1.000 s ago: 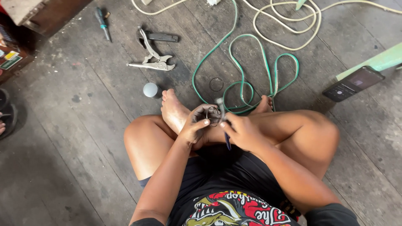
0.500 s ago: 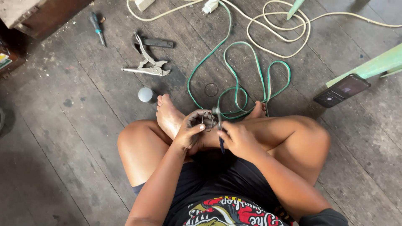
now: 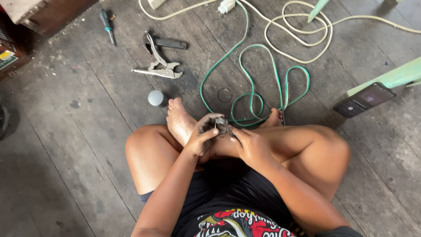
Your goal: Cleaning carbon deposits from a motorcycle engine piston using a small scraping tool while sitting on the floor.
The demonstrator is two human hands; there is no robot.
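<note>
Person cross-legged on plank floor (image 3: 79, 145), left hand (image 3: 202, 136) and right hand (image 3: 251, 145) both curled closed around small dark round part (image 3: 221, 126) above crossed ankles, green cable (image 3: 245, 87) looping just beyond, locking pliers (image 3: 158, 66), screwdriver (image 3: 106, 24), phone (image 3: 364, 99) lying farther off.

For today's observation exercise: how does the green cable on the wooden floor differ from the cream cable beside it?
The green cable is darker and runs in narrow loops down to the person's feet; the cream cable is pale and coils in rounder loops farther from the feet. The green cable reaches toward the hands; the cream cable does not. Both lie loose on the wooden floor.
</note>
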